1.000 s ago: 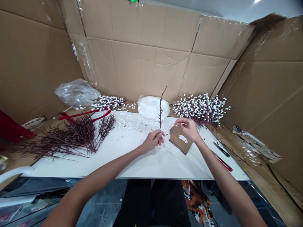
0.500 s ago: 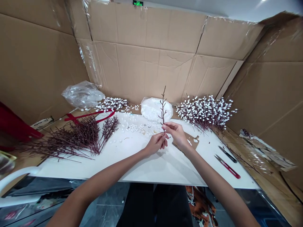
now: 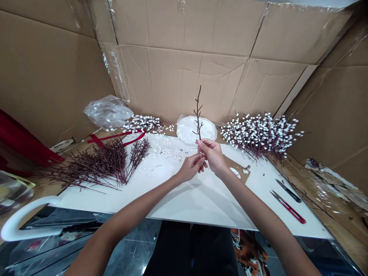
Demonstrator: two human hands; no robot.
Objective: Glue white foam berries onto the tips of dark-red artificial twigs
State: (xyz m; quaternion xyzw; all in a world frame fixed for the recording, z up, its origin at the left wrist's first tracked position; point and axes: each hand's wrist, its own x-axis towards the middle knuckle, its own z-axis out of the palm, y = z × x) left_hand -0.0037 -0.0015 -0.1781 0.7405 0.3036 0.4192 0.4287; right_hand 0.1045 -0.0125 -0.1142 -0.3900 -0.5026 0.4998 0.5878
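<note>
A thin brown artificial twig (image 3: 198, 111) with short side shoots stands upright in front of me. My left hand (image 3: 191, 168) pinches it near its lower end. Just above, my right hand (image 3: 212, 153) also has its fingers closed on the stem. Behind the twig lies a white plastic bag (image 3: 184, 130). Loose white foam berries (image 3: 166, 153) are scattered on the white table left of my hands. Under my right wrist, a piece of cardboard (image 3: 244, 176) bears white smears.
Bare brown twigs (image 3: 112, 161) are heaped at left beside a red ribbon (image 3: 132, 138). White-berried branches (image 3: 258, 132) lie at the back right, with a smaller bunch (image 3: 143, 123) back left near a clear bag (image 3: 107, 111). Red snips (image 3: 289, 207) and black snips (image 3: 289, 191) lie on the right.
The view has tilted down and shifted a little left. Both hands still hold the twig; my right hand has turned slightly, closer against my left hand.
</note>
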